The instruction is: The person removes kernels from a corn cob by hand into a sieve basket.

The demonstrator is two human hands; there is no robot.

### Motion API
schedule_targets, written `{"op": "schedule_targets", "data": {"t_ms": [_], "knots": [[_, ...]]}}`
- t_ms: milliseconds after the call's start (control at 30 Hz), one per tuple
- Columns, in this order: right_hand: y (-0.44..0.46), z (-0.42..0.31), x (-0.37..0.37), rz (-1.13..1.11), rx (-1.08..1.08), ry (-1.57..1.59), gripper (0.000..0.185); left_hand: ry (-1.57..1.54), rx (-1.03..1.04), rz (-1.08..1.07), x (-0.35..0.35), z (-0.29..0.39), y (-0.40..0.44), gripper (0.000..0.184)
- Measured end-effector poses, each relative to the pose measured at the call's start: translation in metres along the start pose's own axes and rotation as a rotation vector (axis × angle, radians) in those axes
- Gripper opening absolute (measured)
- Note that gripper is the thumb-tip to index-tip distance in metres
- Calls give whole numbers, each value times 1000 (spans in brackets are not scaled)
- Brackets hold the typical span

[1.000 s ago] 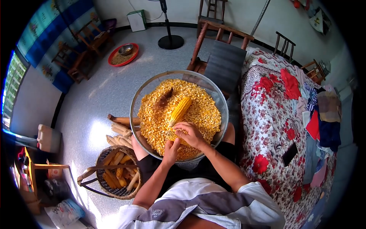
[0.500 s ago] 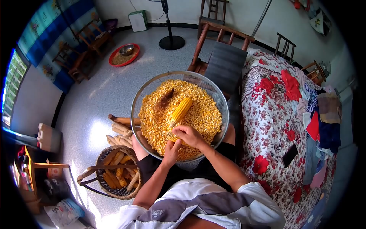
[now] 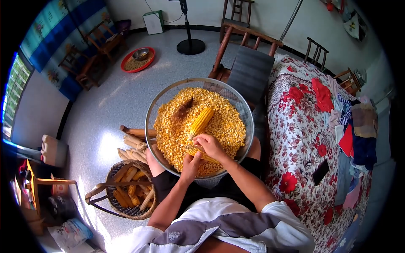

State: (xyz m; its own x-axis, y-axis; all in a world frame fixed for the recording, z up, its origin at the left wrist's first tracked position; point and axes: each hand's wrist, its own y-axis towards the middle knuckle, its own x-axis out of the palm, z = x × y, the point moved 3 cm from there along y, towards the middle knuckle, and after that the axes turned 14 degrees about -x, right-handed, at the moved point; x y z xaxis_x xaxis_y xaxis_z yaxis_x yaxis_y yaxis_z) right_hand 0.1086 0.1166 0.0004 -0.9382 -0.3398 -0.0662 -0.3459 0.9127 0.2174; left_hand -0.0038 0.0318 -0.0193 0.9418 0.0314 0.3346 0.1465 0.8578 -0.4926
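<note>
A large round mesh sieve (image 3: 148, 120) full of loose yellow corn kernels (image 3: 230, 126) rests across my lap. Low over the kernels, my left hand (image 3: 190, 165) is closed around an ear of corn (image 3: 206, 157), partly hidden by my fingers. My right hand (image 3: 209, 147) is curled over the same ear, its thumb and fingers at the upper left end. Just beyond my fingers lies a second ear of corn (image 3: 202, 121), full of kernels, on the heap. A dark reddish-brown piece (image 3: 182, 111) that I cannot identify lies to its left.
On the floor at my left stands a woven basket (image 3: 110, 173) of corn ears and cobs, with bare cobs (image 3: 134, 145) beside it. A wooden chair (image 3: 252, 67) is just beyond the sieve. To my right is a flower-covered bed (image 3: 291, 139) with a phone (image 3: 320, 172) and clothes.
My right hand has lifted slightly and shifted up and right along the held ear, uncovering more of it. My left hand stays nearly in place.
</note>
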Motion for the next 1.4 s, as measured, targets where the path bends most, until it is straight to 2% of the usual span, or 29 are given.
{"op": "schedule_targets", "data": {"t_ms": [33, 100, 167, 267, 533, 600, 633, 733, 867, 933, 1033, 1167, 1233, 1267, 1333, 1400], "knots": [[0, 0, -1, 6, 15, 56, 31, -1, 2, 1, -2, -3, 3, 37], [-2, -11, -5, -57, -22, -42, 32, -273, -20, -68, -6, -11, 6, 43], [-4, -31, -5, -194, -48, -132, 35, -283, 5, -87, 3, 1, 1, 45], [-12, -29, 0, -202, -71, -166, 35, -273, 28, -101, 8, 8, -4, 49], [-10, -26, -6, -74, 27, -117, 32, -130, 92, -110, 0, -8, 0, 43], [-7, -16, -6, -70, 52, -118, 30, 5, 77, -35, -2, -13, 1, 40], [-7, -16, -5, -63, 71, -161, 31, 2, 18, 3, -5, -14, 1, 42], [-7, -4, -2, 30, 17, 10, 30, -152, 43, -33, 6, -1, -1, 41], [-11, -14, -3, 17, -59, 16, 30, -215, 38, -66, -2, -10, 6, 42], [-12, -33, -5, -117, -38, -152, 33, -151, 45, -37, 7, 2, -4, 42], [-11, -20, -4, -113, 50, -301, 32, -123, 32, -41, -3, -9, 3, 43], [-11, -14, -3, -63, 37, -300, 33, -177, 2, -61, -8, -15, 8, 45], [-10, -11, -5, -50, 16, -11, 31, -185, 5, -57, 0, -5, 2, 47], [-13, -10, -8, -51, 18, -11, 31, -186, 4, -56, 3, 0, 0, 47], [-16, -34, -10, -159, -70, -186, 34, -255, -4, -70, 9, 9, -4, 49], [-23, -41, -8, -138, -101, -256, 36, -270, -8, -94, 7, 7, -3, 51]]}}
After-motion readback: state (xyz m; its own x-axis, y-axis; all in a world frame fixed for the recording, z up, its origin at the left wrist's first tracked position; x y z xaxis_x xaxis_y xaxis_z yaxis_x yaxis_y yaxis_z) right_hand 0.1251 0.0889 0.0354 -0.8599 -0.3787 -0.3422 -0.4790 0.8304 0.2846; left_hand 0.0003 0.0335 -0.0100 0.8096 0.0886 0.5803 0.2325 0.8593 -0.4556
